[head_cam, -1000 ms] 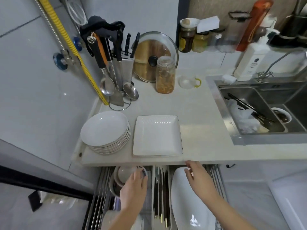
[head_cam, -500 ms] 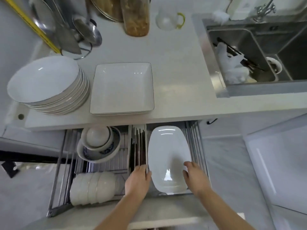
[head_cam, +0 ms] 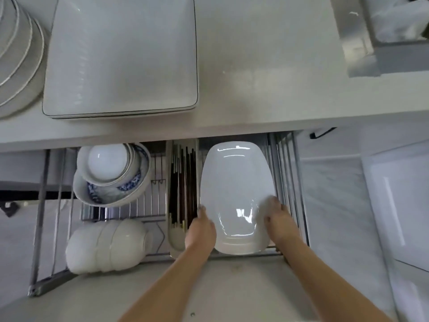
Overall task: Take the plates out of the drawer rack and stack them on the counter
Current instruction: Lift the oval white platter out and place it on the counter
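Observation:
A large white oblong platter (head_cam: 234, 182) lies in the right part of the pulled-out wire drawer rack (head_cam: 285, 163). My left hand (head_cam: 200, 231) grips its left edge near the front. On the right edge, my right hand (head_cam: 278, 219) holds the platter with fingers over the rim. On the counter (head_cam: 255, 66) above, a stack of white square plates (head_cam: 123, 56) sits in the middle. A stack of round white plates (head_cam: 16, 54) stands at the far left.
In the rack's left part sit nested blue-patterned bowls (head_cam: 111, 175) and a row of white bowls on their sides (head_cam: 106, 247). A narrow tray of chopsticks (head_cam: 182, 182) divides the rack. The sink's steel edge (head_cam: 362, 49) is at the upper right.
The view has tilted down and closer to the drawer. Both hands have closed in on the platter's two side edges near its front end.

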Tool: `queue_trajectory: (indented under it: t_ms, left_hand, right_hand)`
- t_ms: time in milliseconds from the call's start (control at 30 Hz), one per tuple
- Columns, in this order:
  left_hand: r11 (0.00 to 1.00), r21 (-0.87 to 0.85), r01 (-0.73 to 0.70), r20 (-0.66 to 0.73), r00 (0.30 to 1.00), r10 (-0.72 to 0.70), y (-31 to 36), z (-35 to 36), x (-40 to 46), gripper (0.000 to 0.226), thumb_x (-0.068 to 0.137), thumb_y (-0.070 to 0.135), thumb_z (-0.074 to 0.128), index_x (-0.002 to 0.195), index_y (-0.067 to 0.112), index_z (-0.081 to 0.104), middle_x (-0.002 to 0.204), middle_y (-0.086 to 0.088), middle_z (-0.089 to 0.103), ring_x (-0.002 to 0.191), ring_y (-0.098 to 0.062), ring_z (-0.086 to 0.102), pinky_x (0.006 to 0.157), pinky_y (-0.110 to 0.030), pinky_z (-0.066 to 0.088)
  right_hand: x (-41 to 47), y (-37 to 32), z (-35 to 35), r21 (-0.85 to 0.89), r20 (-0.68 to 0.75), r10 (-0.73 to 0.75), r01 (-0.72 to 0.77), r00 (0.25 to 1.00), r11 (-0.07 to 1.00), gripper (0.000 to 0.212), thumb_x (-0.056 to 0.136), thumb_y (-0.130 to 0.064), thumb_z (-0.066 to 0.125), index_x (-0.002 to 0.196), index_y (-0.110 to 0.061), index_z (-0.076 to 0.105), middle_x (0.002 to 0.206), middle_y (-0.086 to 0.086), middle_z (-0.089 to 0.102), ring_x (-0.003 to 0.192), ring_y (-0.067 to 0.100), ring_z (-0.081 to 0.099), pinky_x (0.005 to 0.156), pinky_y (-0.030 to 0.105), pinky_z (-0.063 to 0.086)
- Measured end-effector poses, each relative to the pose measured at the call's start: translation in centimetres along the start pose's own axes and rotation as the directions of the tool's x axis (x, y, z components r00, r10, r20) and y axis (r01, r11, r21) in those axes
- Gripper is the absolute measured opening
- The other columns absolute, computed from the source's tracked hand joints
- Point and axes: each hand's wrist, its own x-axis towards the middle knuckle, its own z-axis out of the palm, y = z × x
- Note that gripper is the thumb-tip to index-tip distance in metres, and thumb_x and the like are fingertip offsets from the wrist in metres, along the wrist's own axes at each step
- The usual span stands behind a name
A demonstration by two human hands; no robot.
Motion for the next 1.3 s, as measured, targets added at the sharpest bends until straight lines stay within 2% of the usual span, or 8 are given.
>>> queue_trajectory:
  t_ms: [100,233,367,600,800,967,1200,1300]
  left_hand:
    - [0.999,-0.025,0.046,-0.051,0.998,-0.047,0.2,0.0,0.3,0.048,0.098,0.010,0.034,0.143,0.015,0.019,0.101,-0.013,0.069,0.080,-0.026,0.064,0.064,-0.033,0.047]
    - [0.997,0.023,0.070,-0.054,0.996,-0.069,0.5,0.2,0.3,0.050,0.095,0.003,0.039,0.142,0.004,0.024,0.116,-0.020,0.060,0.092,-0.025,0.060,0.073,-0.030,0.048]
    - [0.986,-0.148,0.073,-0.105,0.991,-0.089,0.4,-0.5,0.2,0.047,0.098,0.013,0.040,0.143,0.011,0.026,0.121,-0.013,0.062,0.085,-0.027,0.064,0.066,-0.035,0.051]
    - [0.956,-0.286,0.069,-0.117,0.987,-0.107,0.2,-3.2,-0.8,0.034,0.097,0.030,0.047,0.126,0.012,0.051,0.099,-0.003,0.064,0.080,-0.019,0.059,0.066,-0.030,0.046]
    - [0.943,-0.331,0.011,-0.120,0.991,-0.054,0.0,-7.8,-6.2,0.021,0.095,0.024,0.050,0.100,0.009,0.063,0.086,-0.002,0.063,0.073,-0.016,0.055,0.063,-0.026,0.042]
    - [0.946,-0.323,0.006,-0.099,0.994,-0.041,0.2,-10.3,-8.2,0.013,0.092,0.023,0.052,0.084,0.016,0.060,0.081,-0.002,0.062,0.072,-0.017,0.056,0.059,-0.024,0.041]
    - [0.940,-0.333,-0.068,-0.087,0.995,0.041,0.4,-14.6,-14.0,0.031,0.085,0.019,0.056,0.055,0.012,0.053,0.043,0.002,0.056,0.039,-0.010,0.053,0.039,-0.017,0.038]
    - [0.930,-0.350,-0.115,-0.068,0.993,0.097,0.9,-16.2,-16.4,0.029,0.084,0.018,0.059,0.056,0.011,0.056,0.033,0.003,0.055,0.030,-0.005,0.052,0.034,-0.013,0.038]
  right_hand:
    - [0.7,-0.1,0.4,0.094,-0.038,0.008,-0.005,0.999,0.996,0.059,0.093,-0.006,0.040,0.147,-0.007,0.015,0.135,0.022,0.043,0.114,0.039,0.053,0.089,0.041,0.046]
    - [1.4,-0.3,0.2,0.234,-0.076,0.058,-0.039,0.995,0.971,0.057,0.092,-0.002,0.041,0.145,-0.002,0.020,0.125,0.027,0.054,0.110,0.040,0.056,0.087,0.040,0.046]
    - [1.4,-0.7,-0.2,0.213,-0.090,0.099,-0.078,0.991,0.974,0.043,0.095,-0.005,0.042,0.136,0.004,0.035,0.122,0.029,0.055,0.109,0.042,0.056,0.089,0.044,0.046]
    - [-0.3,-1.2,-2.5,0.324,-0.103,0.103,-0.065,0.989,0.944,0.034,0.092,-0.004,0.049,0.124,0.007,0.051,0.120,0.029,0.058,0.110,0.040,0.056,0.093,0.042,0.045]
    - [-6.6,-2.7,-6.5,0.453,-0.043,0.069,-0.042,0.997,0.891,0.025,0.087,-0.005,0.053,0.108,0.006,0.062,0.110,0.024,0.066,0.100,0.036,0.061,0.070,0.029,0.039]
    - [-8.9,-3.4,-8.3,0.523,-0.003,0.071,-0.059,0.997,0.850,0.024,0.084,-0.006,0.053,0.104,0.003,0.064,0.103,0.021,0.068,0.084,0.027,0.059,0.069,0.027,0.042]
    - [-15.3,-3.2,-12.2,0.595,-0.059,0.046,-0.002,0.997,0.804,0.011,0.084,-0.004,0.057,0.074,-0.007,0.061,0.066,0.009,0.058,0.063,0.022,0.053,0.051,0.027,0.035]
    - [-17.9,-3.0,-14.2,0.613,-0.081,0.089,-0.021,0.993,0.790,0.006,0.084,-0.006,0.058,0.080,-0.004,0.062,0.062,0.008,0.054,0.053,0.020,0.048,0.048,0.026,0.034]
